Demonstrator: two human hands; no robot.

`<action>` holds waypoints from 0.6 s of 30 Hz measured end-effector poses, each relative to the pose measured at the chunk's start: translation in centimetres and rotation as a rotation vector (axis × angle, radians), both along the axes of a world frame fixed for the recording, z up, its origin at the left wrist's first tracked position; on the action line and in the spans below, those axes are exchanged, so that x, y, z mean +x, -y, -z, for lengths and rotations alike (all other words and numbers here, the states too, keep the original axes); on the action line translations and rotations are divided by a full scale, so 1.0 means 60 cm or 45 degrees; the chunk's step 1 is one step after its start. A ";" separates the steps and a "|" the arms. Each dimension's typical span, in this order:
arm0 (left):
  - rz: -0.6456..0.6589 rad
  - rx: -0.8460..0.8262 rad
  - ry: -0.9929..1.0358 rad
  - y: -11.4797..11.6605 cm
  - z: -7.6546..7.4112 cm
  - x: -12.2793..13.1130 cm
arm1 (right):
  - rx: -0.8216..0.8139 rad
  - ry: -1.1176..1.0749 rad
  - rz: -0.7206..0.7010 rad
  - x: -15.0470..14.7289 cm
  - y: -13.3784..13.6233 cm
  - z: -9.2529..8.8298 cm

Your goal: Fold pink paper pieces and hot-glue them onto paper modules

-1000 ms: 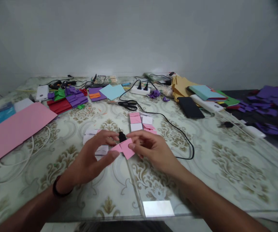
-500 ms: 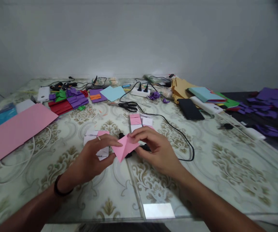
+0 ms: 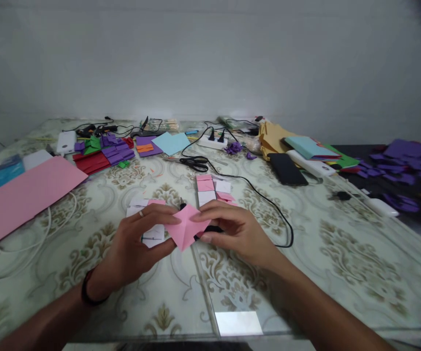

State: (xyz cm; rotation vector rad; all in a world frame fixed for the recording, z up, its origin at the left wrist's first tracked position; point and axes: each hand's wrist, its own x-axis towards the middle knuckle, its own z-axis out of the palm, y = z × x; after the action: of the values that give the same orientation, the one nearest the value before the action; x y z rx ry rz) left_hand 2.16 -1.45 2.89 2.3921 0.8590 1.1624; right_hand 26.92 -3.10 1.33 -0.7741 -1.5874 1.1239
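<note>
A small creased square of pink paper [image 3: 184, 233] is held up over the table, one corner pointing toward me. My left hand [image 3: 137, 239], with a ring and a dark wristband, pinches its left side between thumb and fingers. On the opposite side, my right hand [image 3: 232, 229] grips the paper the same way. Behind the paper lies a black tool with a pointed metal tip [image 3: 182, 203], mostly hidden. White and pink paper pieces [image 3: 154, 233] lie behind my left hand. More pink and white pieces [image 3: 206, 186] sit just beyond my right hand.
Black-handled scissors [image 3: 196, 163] and a power strip [image 3: 213, 141] lie farther back, with a black cable [image 3: 258, 190] curving right. A large pink sheet [image 3: 31, 200] covers the left. A phone [image 3: 287, 169] and coloured paper stack [image 3: 315, 146] are at right; purple pieces [image 3: 411, 156] lie beyond.
The pink paper has been turned and spread flatter, so its crossing creases face me. Both hands keep hold of it, with fingers slightly shifted. The view has moved a little.
</note>
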 end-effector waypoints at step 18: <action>0.088 -0.272 0.116 0.006 0.011 0.008 | 0.232 0.158 0.249 -0.014 0.011 -0.007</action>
State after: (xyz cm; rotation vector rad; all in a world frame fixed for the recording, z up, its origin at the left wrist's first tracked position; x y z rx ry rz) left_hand 2.65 -1.79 2.23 2.1633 0.8199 1.0857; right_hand 26.09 -3.77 1.76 -0.8694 -1.6516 0.7921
